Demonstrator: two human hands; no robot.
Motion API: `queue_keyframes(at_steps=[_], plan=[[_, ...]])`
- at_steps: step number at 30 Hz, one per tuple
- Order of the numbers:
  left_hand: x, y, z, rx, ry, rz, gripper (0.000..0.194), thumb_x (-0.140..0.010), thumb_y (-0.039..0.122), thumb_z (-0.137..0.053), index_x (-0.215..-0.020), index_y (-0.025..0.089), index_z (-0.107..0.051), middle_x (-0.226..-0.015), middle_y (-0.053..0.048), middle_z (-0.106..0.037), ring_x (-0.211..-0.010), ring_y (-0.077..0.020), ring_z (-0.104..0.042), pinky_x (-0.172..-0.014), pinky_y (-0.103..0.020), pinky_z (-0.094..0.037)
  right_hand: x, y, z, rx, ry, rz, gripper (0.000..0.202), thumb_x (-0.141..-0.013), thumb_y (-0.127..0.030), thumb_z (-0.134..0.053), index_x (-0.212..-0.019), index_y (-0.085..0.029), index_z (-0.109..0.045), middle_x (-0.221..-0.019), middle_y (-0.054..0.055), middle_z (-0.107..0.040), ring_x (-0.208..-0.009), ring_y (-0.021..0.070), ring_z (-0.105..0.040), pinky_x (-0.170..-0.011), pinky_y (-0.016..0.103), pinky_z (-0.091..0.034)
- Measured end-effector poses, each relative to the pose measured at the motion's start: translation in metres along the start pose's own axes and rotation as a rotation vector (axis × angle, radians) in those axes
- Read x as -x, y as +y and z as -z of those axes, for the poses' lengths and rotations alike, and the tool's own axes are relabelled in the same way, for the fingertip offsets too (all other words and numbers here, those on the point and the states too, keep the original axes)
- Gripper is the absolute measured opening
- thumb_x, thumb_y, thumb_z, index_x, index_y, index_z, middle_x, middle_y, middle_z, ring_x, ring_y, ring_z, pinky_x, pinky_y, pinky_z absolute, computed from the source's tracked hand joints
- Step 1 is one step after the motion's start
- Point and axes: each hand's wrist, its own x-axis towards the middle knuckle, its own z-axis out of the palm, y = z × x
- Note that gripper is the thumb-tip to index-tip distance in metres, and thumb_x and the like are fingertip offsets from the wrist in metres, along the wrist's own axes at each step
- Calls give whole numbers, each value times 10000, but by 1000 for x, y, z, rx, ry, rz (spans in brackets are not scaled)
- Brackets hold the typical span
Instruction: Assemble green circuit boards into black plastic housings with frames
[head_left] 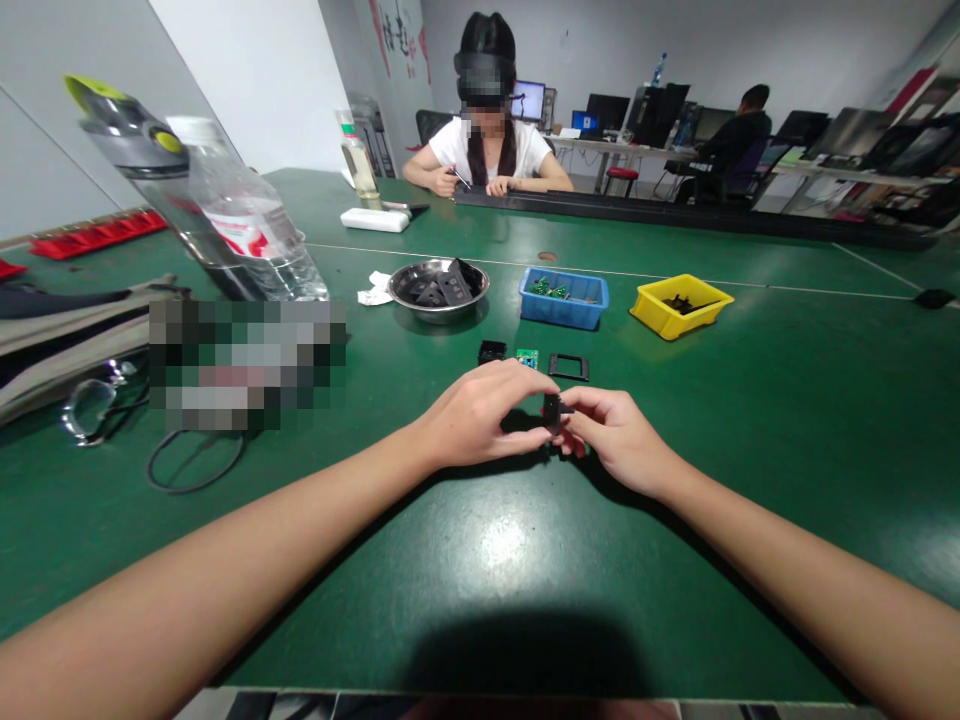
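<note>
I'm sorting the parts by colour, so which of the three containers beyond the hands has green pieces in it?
The blue bin, between the metal bowl and the yellow bin; those two show black pieces inside.

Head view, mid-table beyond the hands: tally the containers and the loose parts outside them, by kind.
Metal bowl: 1
Blue bin: 1
Yellow bin: 1
Black case-like part: 1
Circuit board: 1
Black frame: 1
Total: 6
</note>
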Motion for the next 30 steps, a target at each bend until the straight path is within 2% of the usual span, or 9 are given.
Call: queue_keyframes(at_steps=[4, 9, 17, 24, 30], plan=[[0, -1, 1, -66, 28, 59, 265, -936, 358, -662, -1107, 160, -617, -995, -88, -754, -927, -202, -716, -862, -341, -567, 0, 1, 0, -9, 51, -15, 370, -825, -538, -735, -852, -174, -673, -633, -6, -643, -530, 119, -586, -498, 244, -470], [-2, -2, 1, -108, 53, 68, 271, -927, 356, -664, -1110, 159, -631, -979, -85, -752, -889, -201, -702, -832, -340, -561, 1, 0, 1, 6, 62, 13, 356, -833, -526, -733, -809, -177, -667, -610, -9, -636, -514, 115, -569, -491, 243, -463], [-1, -4, 0, -123, 55, 67, 288, -919, 357, -661, -1119, 151, -641, -979, -98, -728, -882, -209, -669, -812, -345, -566, 1, -1, 1, 3, 56, 17, 364, -831, -531, -724, -866, -170, -699, -620, -5, -643, -523, 123, -580, -498, 252, -460], [0, -4, 0, -141, 45, 82, 310, -920, 378, -662, -1132, 152, -650, -988, -103, -719, -906, -214, -663, -831, -348, -563, 1, -2, 0, 12, 119, 27, 377, -813, -553, -737, -788, -180, -685, -586, -12, -623, -501, 118, -561, -481, 247, -452], [1, -6, -1, -147, 30, 78, 307, -927, 369, -653, -1150, 158, -651, -983, -95, -713, -896, -208, -659, -824, -344, -563, 2, -2, 0, 36, 91, 18, 352, -792, -523, -769, -793, -179, -691, -580, -16, -628, -505, 118, -555, -487, 245, -446]])
